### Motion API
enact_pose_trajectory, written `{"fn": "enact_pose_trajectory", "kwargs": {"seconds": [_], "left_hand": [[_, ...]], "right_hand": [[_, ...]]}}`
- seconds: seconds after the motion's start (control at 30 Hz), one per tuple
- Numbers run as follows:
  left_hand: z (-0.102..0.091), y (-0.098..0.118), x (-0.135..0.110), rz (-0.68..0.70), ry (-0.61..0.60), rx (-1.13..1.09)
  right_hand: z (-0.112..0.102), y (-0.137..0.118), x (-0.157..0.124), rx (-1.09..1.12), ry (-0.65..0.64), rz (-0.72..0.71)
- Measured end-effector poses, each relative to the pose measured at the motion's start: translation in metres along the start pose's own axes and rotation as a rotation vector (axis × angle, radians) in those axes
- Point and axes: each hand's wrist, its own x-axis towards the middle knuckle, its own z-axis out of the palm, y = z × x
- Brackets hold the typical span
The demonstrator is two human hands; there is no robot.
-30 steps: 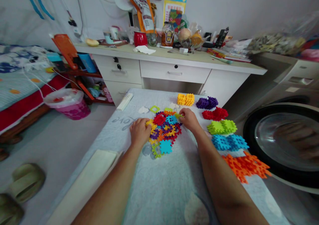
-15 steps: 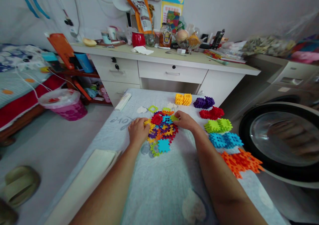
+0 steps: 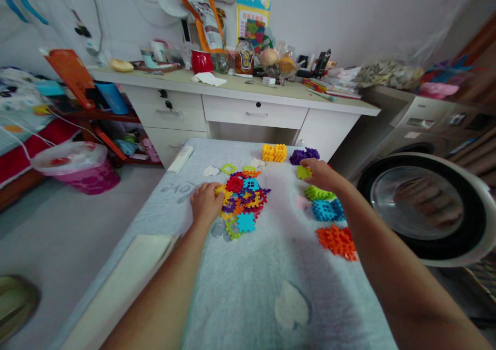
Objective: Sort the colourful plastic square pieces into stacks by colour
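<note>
Between the fingers of my right hand (image 3: 324, 174) is a lime-green notched building piece (image 3: 304, 172), held above the right side of the table, near the purple stack (image 3: 304, 156). My left hand (image 3: 207, 201) rests at the left edge of a mixed heap, its fingers closed on a yellow notched piece (image 3: 220, 189). In the heap lie a red piece (image 3: 234, 183), a light-blue square piece (image 3: 246, 222) and several others in orange, purple and green. The lime-green stack (image 3: 318, 193) sits below my right hand, which mostly hides the red stack.
Along the right edge stand a yellow stack (image 3: 274, 153), a blue stack (image 3: 327, 210) and an orange stack (image 3: 337, 241). A white box (image 3: 181, 160) lies at the far left corner. Behind is a cluttered white desk (image 3: 256, 102); an open washing-machine door (image 3: 418, 205) is at right.
My right hand has moved right from the heap to the stacks, carrying the lime-green piece. My left hand stays at the heap's left edge. The view has shifted slightly to the right.
</note>
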Motion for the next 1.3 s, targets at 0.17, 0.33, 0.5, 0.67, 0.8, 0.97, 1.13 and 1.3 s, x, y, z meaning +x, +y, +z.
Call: {"fn": "enact_pose_trajectory", "kwargs": {"seconds": [0.17,0.33,0.5,0.67,0.8,0.97,1.13,1.3], "left_hand": [[0.001,-0.001,0.000,0.005,0.006,-0.019],[0.002,-0.003,0.001,0.009,0.005,0.000],[0.001,-0.002,0.001,0.009,0.005,0.001],[0.003,-0.003,0.001,0.011,0.014,-0.001],[0.004,-0.005,0.001,0.016,0.010,0.008],[0.003,-0.004,0.002,0.015,0.007,0.013],[0.001,-0.001,0.001,0.013,0.004,0.008],[0.000,0.000,0.000,-0.003,0.000,-0.003]], "right_hand": [[-0.012,0.060,-0.018,-0.132,-0.129,0.069],[-0.005,0.086,-0.031,-0.158,-0.166,0.034],[0.004,0.096,-0.039,-0.192,-0.121,0.083],[0.006,0.100,-0.044,-0.180,-0.130,0.059],[0.005,0.102,-0.047,-0.163,-0.125,0.013],[-0.006,0.089,-0.048,-0.130,-0.026,0.020],[-0.021,0.028,-0.041,-0.017,0.104,-0.090],[-0.006,-0.054,-0.030,0.198,0.031,-0.195]]}}
